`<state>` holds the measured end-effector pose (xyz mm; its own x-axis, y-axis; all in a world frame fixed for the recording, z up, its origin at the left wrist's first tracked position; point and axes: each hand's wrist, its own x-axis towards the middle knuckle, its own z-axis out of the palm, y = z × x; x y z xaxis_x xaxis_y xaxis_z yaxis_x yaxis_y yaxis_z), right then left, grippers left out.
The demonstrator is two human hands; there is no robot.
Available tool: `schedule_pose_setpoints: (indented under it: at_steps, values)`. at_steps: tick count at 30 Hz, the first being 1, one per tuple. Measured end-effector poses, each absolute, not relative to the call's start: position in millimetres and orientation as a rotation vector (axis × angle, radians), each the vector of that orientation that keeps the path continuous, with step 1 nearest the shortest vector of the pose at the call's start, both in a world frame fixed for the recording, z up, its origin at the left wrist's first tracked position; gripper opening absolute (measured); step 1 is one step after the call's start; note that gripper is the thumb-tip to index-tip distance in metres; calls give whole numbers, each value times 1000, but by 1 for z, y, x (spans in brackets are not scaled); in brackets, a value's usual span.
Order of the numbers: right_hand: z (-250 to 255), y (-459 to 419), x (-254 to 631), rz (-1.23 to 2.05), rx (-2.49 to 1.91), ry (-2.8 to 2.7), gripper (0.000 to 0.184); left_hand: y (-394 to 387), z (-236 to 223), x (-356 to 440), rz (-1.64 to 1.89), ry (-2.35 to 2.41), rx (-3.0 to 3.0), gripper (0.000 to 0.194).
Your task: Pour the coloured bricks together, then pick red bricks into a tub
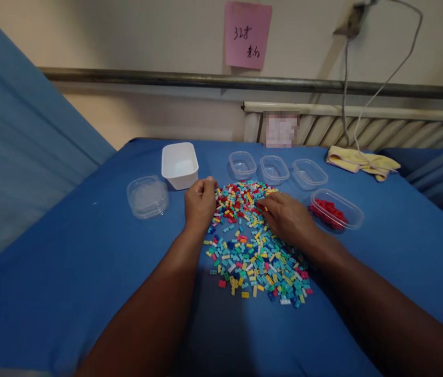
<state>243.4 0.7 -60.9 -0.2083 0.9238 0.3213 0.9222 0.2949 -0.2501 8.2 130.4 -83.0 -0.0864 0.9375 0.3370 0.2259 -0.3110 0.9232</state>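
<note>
Fingers bunched, any pinched brick indiscernible, the left hand (200,203) borders the brick pile (268,262); the right hand (287,215) dips in, the clear tub (353,215) alongside, probably for easy reach.

from where i stand, i count one left hand (201,201), one right hand (286,214), one white tub (180,165), four clear tubs (274,179), one yellow cloth (349,159), two papers (248,35), and small bricks (280,264) and stacked lids (148,198) i can't number.
</note>
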Motion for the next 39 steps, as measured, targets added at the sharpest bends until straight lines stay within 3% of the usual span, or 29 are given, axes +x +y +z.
schedule_pose_setpoints:
  at_steps: [7,16,23,32,39]
  values:
    - [-76,-1,256,166,-1699,-1959,19,131,-84,8,1440,1285,1564,42]
    - [-72,-8,262,272,-1781,-1858,32,131,-82,8,1450,1281,1569,42]
    - [-70,-15,268,99,-1658,-1957,16,130,-82,8,1453,1271,1574,42]
    - [-62,-12,254,105,-1832,-2094,16,129,-79,10,1459,1289,1567,41]
    - [-55,-17,251,305,-1554,-2033,16,126,-78,9,1448,1285,1588,41]
